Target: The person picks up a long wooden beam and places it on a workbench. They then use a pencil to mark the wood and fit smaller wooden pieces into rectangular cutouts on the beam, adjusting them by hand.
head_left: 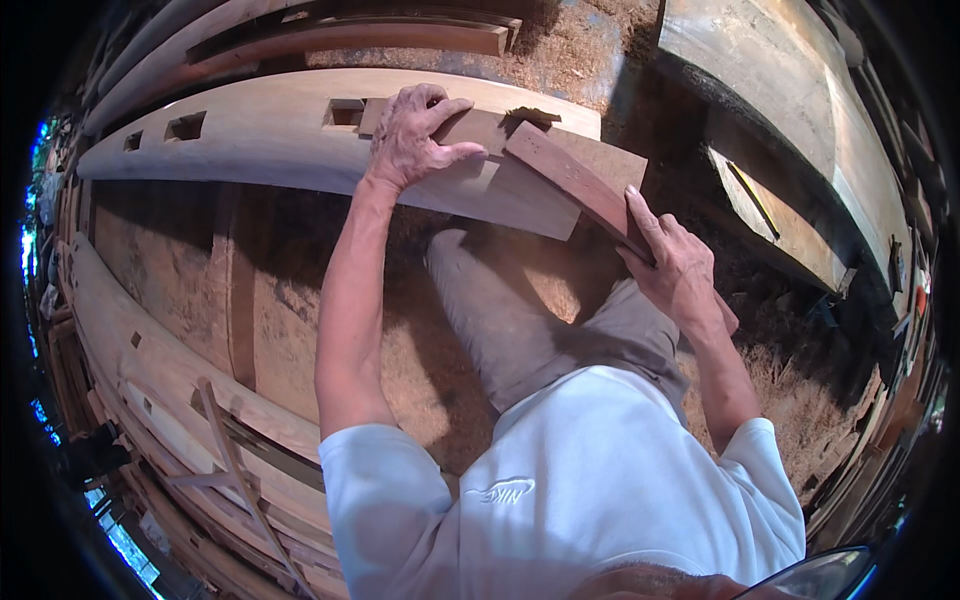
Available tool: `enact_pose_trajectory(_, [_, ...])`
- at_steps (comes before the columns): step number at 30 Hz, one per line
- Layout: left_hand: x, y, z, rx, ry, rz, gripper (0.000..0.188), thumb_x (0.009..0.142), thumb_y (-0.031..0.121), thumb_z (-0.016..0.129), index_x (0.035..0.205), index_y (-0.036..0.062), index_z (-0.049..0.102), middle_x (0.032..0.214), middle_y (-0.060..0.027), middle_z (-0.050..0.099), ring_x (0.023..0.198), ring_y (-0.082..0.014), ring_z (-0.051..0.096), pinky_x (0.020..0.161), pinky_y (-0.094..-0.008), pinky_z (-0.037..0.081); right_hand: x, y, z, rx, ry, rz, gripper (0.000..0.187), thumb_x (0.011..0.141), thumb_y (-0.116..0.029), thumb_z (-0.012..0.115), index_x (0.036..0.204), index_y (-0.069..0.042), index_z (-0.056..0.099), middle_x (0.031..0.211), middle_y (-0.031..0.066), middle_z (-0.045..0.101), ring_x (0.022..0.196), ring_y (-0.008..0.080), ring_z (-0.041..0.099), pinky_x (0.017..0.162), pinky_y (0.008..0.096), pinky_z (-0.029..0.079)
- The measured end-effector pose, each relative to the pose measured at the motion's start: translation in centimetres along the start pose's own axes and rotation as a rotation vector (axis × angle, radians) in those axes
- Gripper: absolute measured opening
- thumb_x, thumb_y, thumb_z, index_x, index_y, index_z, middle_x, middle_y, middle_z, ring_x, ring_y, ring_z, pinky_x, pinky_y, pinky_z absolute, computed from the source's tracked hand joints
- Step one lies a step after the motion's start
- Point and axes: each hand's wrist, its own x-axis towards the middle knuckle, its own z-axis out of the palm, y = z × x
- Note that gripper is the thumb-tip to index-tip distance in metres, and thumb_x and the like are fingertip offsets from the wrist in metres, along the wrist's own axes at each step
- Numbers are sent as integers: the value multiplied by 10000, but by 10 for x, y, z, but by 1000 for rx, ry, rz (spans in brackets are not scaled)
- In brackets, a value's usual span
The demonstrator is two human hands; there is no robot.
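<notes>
A long pale timber (270,120) with rectangular mortises lies across in front of me. On its right end rests a thin brown board (480,128). My left hand (412,135) lies on this board, thumb and forefinger spread apart, beside a mortise (345,113). My right hand (675,255) is closed around a long reddish-brown wooden bar (570,175), which slants with its far end over the thin board. The bar's near end shows past my wrist. A dark, ragged-edged patch (533,116) sits at the bar's far tip; I cannot tell what it is.
More timbers lie beyond (340,40) and at the lower left (190,370), where a thin crossed wooden frame (225,440) rests. At the right stands a large grey slab (770,70), with a wood offcut (770,215) below it. Sawdust and shavings cover the ground (800,400).
</notes>
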Motion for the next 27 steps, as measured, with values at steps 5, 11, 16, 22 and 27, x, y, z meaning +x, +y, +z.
enact_pose_trajectory(5, [2, 0, -1, -4, -4, -15, 661, 700, 597, 882, 1200, 177, 778, 1134, -52, 617, 1121, -283, 591, 1038, -448, 461, -3, 4, 6, 49, 88, -24, 864, 832, -238, 859, 1604, -243, 470, 901, 99, 604, 785, 290, 659, 705, 419, 538])
enact_pose_trajectory(11, [-1, 3, -2, -15, -23, -29, 645, 685, 568, 898, 1185, 178, 781, 1140, -54, 623, 1115, -293, 582, 1029, -452, 458, -8, 5, 6, 114, 165, -34, 848, 839, -245, 855, 1598, -250, 477, 891, 89, 599, 770, 279, 655, 693, 416, 530])
enact_pose_trajectory(16, [-1, 4, -2, -11, -2, -12, 653, 677, 512, 919, 1209, 161, 777, 1108, -59, 644, 1086, -290, 577, 1007, -446, 472, -12, 6, 6, 20, 40, 18, 831, 840, -247, 852, 1590, -258, 494, 881, 76, 596, 757, 267, 650, 687, 408, 526])
enact_pose_trajectory(22, [2, 5, -2, -19, -6, -9, 660, 674, 520, 921, 1208, 160, 777, 1110, -61, 645, 1086, -297, 578, 1016, -446, 471, -14, 9, 18, 118, 203, -56, 828, 842, -257, 850, 1591, -269, 497, 896, 76, 605, 754, 262, 650, 692, 409, 524])
enact_pose_trajectory(27, [0, 3, -2, -24, -31, -33, 665, 683, 564, 904, 1200, 166, 777, 1125, -63, 626, 1115, -294, 576, 1033, -447, 452, -11, 5, 12, 59, 112, -10, 852, 840, -256, 852, 1604, -265, 475, 897, 81, 608, 764, 266, 655, 694, 408, 526])
